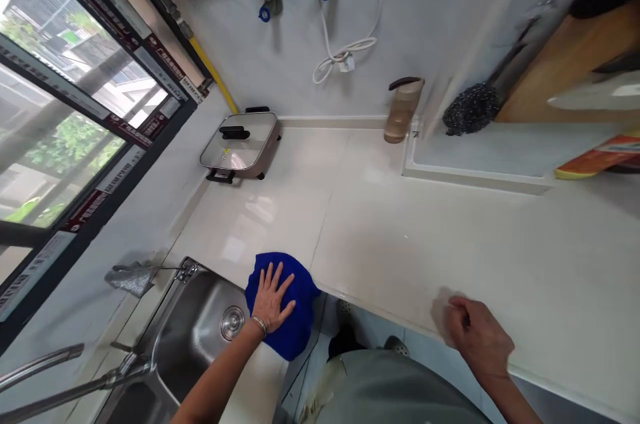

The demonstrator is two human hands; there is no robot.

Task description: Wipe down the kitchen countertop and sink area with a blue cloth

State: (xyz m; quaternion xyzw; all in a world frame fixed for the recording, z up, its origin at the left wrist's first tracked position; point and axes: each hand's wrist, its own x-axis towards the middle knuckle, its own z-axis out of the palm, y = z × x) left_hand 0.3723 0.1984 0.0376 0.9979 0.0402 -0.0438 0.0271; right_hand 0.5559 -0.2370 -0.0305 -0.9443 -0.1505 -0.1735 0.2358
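Note:
My left hand [271, 299] lies flat on a blue cloth [295, 337], fingers spread and pressing it to the counter. The cloth rests beside the sink, and part of it hangs over the counter's front edge. A bracelet circles the left wrist. Over the front edge of the white countertop [380, 224], on the right, my right hand [477, 334] is curled into a loose fist. Nothing shows inside its fingers.
A steel sink [200, 317] with a faucet [60, 387] lies left of the cloth. An electric pan with a glass lid [245, 141] stands in the back corner, and a brown pitcher [403, 111] by the wall. A steel-wool scrubber [471, 109] hangs at right.

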